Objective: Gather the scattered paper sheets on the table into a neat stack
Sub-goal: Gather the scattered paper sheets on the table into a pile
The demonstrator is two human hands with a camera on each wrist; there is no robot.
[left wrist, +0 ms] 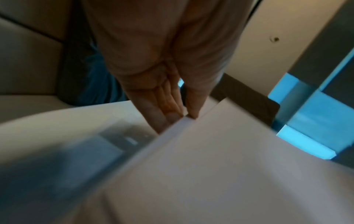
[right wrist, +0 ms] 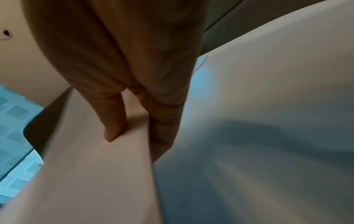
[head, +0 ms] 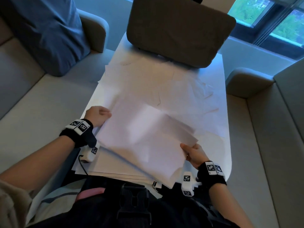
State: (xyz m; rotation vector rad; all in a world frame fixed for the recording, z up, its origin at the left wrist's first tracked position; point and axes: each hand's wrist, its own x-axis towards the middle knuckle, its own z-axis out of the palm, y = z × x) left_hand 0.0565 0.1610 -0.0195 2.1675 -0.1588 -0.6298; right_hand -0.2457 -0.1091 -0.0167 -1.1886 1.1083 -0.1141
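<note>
Bundle (head: 144, 142): a batch of sheets is held above the near part of the table (head: 227, 142), lifted clear of the papers below; its edges are fanned and not squared, with one corner hanging past the table's near edge.
Left hand (head: 97, 115): the bundle's left edge is pinched between thumb and fingers (left wrist: 162, 116), as the left wrist view shows.
Right hand (head: 194, 153): the bundle's right corner is gripped, thumb (right wrist: 114, 127) on top and fingers underneath.
Loose sheets (head: 156, 83): many are spread over the table further out, overlapping at odd angles; a few reach under the cushion (head: 177, 30) at the far end.
Progress: judged partial; most of the paper is not yet gathered.
Risk, slipping: the lower sheets of the bundle could slide out, since only two edges are held and the sheets are fanned.
Risk, creasing: corners could be bent if the bundle is tapped square while misaligned.
Risk, falling: the overhanging corner could shed sheets off the near edge.
</note>
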